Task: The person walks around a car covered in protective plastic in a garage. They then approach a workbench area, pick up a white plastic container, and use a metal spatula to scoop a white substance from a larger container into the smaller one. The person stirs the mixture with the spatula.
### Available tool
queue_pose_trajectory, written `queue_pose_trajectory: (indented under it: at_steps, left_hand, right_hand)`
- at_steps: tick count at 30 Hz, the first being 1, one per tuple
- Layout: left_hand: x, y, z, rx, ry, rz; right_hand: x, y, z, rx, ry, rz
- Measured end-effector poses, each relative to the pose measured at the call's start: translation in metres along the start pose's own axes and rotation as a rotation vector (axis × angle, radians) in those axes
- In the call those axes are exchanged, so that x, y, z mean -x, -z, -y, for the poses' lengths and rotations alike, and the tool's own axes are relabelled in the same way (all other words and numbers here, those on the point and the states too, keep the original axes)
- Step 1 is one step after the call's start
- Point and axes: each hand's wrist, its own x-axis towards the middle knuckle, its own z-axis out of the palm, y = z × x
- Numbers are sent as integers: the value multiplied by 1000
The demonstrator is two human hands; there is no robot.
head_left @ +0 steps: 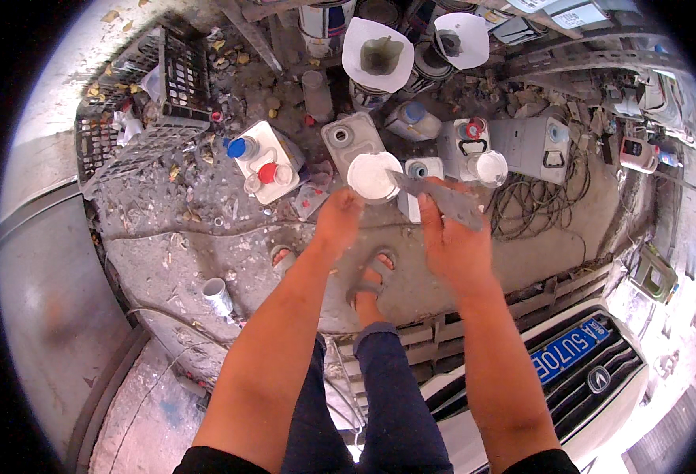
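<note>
My left hand [337,220] grips a round white cup [374,175] by its near left side; whether the white inside is paste or the cup's own wall, I cannot tell. In my right hand [457,241] is a flat grey scraper [452,204], its narrow end over the cup's right rim. Below and around the cup stand an uncapped grey jug [351,136] and a pale can [423,167] with an open mouth. To the right, a container with a red cap [474,129] carries another small white cup [491,168].
A white can [266,162] with blue and red caps stands left, near a black crate [186,75]. Paper funnels [377,55] sit on tins at the back. Coiled cable [533,197] lies right. Behind me is a white car [593,379]; a white tub [216,296] lies left.
</note>
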Motion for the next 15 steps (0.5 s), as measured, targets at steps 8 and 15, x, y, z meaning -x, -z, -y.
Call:
queue_pose_trajectory:
  at_steps: [8, 15]
  left_hand:
    - [-4, 0, 10, 3, -74, -2]
    - [-1, 4, 6, -63, -34, -23]
  right_hand:
    - [10, -1, 24, 40, -5, -40]
    - [-15, 26, 15, -39, 205, 95]
